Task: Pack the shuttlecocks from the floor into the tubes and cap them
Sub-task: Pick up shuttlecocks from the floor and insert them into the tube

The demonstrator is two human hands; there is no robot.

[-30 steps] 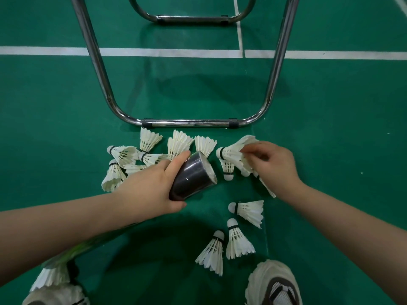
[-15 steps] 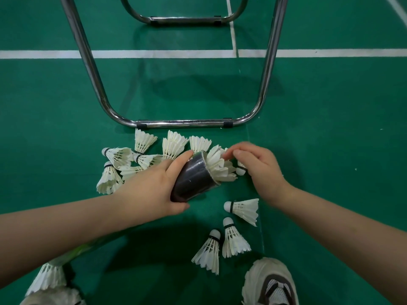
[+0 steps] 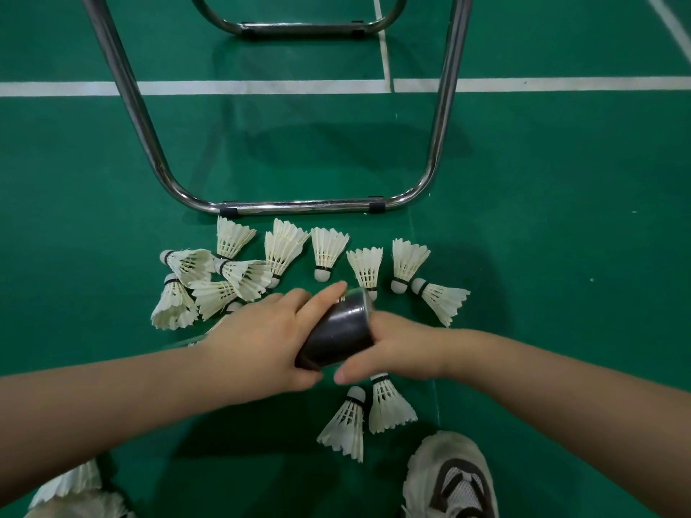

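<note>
Left grip [image 3: 261, 338] is closed round the dark end of the tube [image 3: 338, 330], thumb along the top, holding it tilted above the floor [image 3: 561, 256] with its mouth turned toward the metal frame [image 3: 299, 207]. Right grip [image 3: 405, 349] sits just beside the tube with its thumb extended. Its fingers are hidden behind the tube, so whether it holds anything cannot be determined. Loose shuttlecocks [image 3: 284, 248] lie clustered between tube and frame, and two more [image 3: 389, 405] lie under the right wrist, near a shoe [image 3: 452, 480]. Assessment: loading appears part done and capping is not yet due. Recommendation: hold the tube steady, pinch one shuttlecock lightly, and feed it cork first in line with the bore so the feathers nest uncrushed.
</note>
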